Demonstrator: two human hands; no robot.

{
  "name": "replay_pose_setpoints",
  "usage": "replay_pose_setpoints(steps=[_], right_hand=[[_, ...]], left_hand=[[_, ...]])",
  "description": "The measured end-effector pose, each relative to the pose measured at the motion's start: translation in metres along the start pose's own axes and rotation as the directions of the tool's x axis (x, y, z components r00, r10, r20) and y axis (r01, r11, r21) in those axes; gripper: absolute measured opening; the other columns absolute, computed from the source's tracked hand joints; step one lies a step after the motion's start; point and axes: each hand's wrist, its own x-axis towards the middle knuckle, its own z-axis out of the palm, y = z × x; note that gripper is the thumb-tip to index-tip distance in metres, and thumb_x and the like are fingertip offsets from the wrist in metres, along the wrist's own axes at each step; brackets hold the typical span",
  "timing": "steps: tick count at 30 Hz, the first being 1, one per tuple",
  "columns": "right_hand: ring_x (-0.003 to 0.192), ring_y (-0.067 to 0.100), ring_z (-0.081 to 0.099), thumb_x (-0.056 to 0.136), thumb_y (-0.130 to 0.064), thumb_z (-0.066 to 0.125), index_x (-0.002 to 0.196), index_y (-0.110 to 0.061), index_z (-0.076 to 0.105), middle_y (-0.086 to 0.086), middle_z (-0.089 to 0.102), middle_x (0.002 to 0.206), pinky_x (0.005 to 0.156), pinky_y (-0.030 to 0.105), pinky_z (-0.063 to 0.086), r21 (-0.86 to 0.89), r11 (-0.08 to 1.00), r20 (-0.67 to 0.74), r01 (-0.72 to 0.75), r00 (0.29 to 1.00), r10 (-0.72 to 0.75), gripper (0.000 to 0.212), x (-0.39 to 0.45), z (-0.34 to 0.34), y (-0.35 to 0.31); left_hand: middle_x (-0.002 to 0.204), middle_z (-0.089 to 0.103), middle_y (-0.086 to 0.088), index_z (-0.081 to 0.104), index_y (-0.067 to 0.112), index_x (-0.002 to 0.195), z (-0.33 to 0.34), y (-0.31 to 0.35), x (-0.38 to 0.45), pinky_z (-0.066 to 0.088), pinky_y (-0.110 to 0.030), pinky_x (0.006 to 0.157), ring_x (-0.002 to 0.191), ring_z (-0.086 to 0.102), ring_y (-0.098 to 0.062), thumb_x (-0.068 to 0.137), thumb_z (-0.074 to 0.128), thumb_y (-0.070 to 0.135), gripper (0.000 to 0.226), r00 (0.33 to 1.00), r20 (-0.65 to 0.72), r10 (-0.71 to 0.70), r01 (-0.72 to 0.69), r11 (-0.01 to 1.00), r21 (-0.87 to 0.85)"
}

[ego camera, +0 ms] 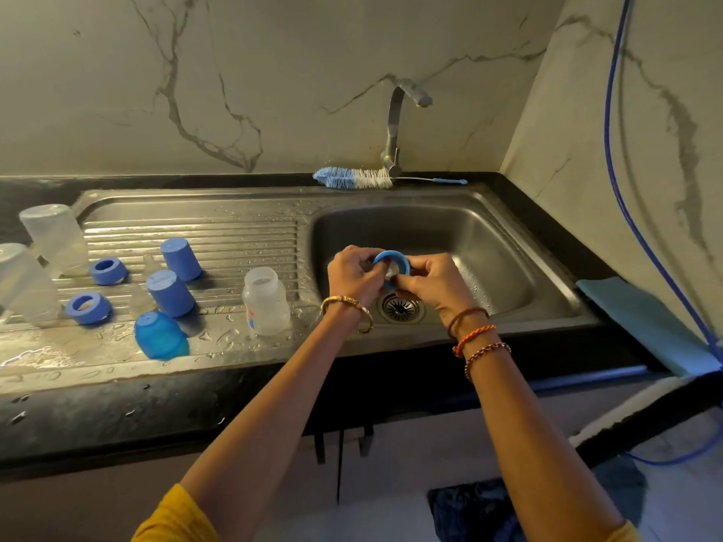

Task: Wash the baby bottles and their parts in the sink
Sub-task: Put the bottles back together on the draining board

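Both hands meet over the stainless steel sink basin (489, 244), so any drips fall toward the drain rather than onto the worktop. The left hand (352, 273) and the right hand (428, 283) each pinch the round blue plastic bottle collar ring (391, 264) from opposite sides, and a pale clear piece, probably the teat, sits in its opening; I judge they are working it free or rubbing it clean.

On the ribbed steel draining board (219, 232), 3 blue plastic caps (180, 259) stand mouth down and 2 blue rings (108, 271) lie flat, likely to shed water. A small clear plastic bottle (266, 303) stands upright just beside the basin, probably next. The blue-and-white bottle brush (354, 178) lies behind the basin, by the steel tap (395, 123), which shows no running water.
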Motion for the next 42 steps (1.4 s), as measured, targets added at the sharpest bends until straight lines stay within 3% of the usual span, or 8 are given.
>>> replay_pose_setpoints(steps=[7,13,18,24,28,31,37,42], right_hand=[[0.076,0.019,0.069,0.071,-0.012,0.076,0.099,-0.007,0.072,0.005,0.072,0.082,0.073,0.040,0.058,-0.095,0.994,-0.251,0.054,0.965,-0.076,0.028,-0.001,0.008,0.011],[0.077,0.018,0.068,0.072,-0.007,0.075,0.097,-0.008,0.072,0.003,0.070,0.081,0.069,0.028,0.058,0.118,0.992,-0.347,-0.035,0.935,0.074,0.025,0.004,0.013,0.024],[0.089,0.021,0.066,0.075,-0.005,0.072,0.110,-0.006,0.068,0.008,0.070,0.093,0.080,0.031,0.054,0.161,0.982,-0.133,-0.100,0.984,0.122,0.034,0.006,0.003,0.027],[0.072,0.013,0.056,0.092,-0.023,0.055,0.109,-0.012,0.063,0.005,0.059,0.084,0.058,0.019,0.054,0.484,0.809,0.213,-0.335,0.941,0.262,0.022,0.001,-0.009,0.018],[0.066,0.008,0.059,0.092,-0.036,0.051,0.083,-0.020,0.068,-0.001,0.065,0.073,0.060,0.019,0.049,0.559,0.762,0.199,-0.328,0.945,0.261,0.026,0.002,-0.012,0.018],[0.069,0.009,0.063,0.093,-0.030,0.051,0.082,-0.017,0.067,-0.001,0.068,0.070,0.051,0.018,0.050,0.575,0.748,0.177,-0.331,0.943,0.282,0.024,0.005,-0.013,0.016],[0.071,0.018,0.061,0.091,-0.021,0.056,0.078,-0.009,0.062,0.002,0.067,0.055,0.045,0.019,0.051,0.684,0.613,0.181,-0.397,0.905,0.385,0.018,0.008,-0.007,0.013],[0.071,0.021,0.061,0.088,-0.024,0.061,0.080,-0.006,0.063,0.009,0.067,0.067,0.045,0.023,0.054,0.684,0.558,0.212,-0.470,0.860,0.464,0.019,0.011,-0.005,0.010]], left_hand=[[0.086,0.060,0.003,0.074,0.011,0.095,0.010,0.000,0.002,0.056,-0.032,0.077,0.081,0.059,-0.011,0.077,0.070,0.007,0.018,0.999,-0.003,-0.045,0.045,0.999,0.009],[0.090,0.058,0.004,0.073,0.013,0.099,0.016,-0.006,-0.006,0.055,-0.031,0.081,0.086,0.058,-0.012,0.080,0.067,0.005,0.021,0.992,0.075,-0.104,0.111,0.989,-0.093],[0.095,0.058,-0.003,0.072,0.011,0.098,0.013,-0.007,-0.005,0.056,-0.029,0.077,0.086,0.059,-0.014,0.078,0.067,0.002,0.022,0.987,0.094,-0.130,0.141,0.983,-0.115],[0.083,0.050,0.007,0.072,0.010,0.096,0.009,-0.003,-0.002,0.054,-0.036,0.082,0.087,0.054,-0.013,0.076,0.072,0.004,0.022,0.997,0.049,-0.051,0.051,0.999,-0.006],[0.093,0.055,0.000,0.071,0.008,0.102,0.007,-0.002,-0.004,0.056,-0.036,0.078,0.091,0.058,-0.017,0.079,0.071,0.009,0.023,0.993,0.114,-0.017,0.019,1.000,-0.012],[0.103,0.060,-0.006,0.070,0.009,0.102,0.007,-0.001,-0.006,0.057,-0.022,0.063,0.089,0.060,-0.014,0.079,0.071,0.013,0.023,0.991,0.125,-0.036,0.040,0.999,-0.035],[0.095,0.059,0.002,0.069,0.008,0.098,0.011,0.006,-0.008,0.055,-0.031,0.077,0.092,0.059,-0.015,0.079,0.070,0.009,0.019,0.994,0.110,-0.009,0.017,0.998,-0.067],[0.086,0.055,0.010,0.069,0.016,0.087,0.011,0.009,-0.009,0.049,-0.014,0.061,0.082,0.055,-0.008,0.076,0.072,0.006,0.015,0.986,0.167,-0.022,0.038,0.994,-0.098]])
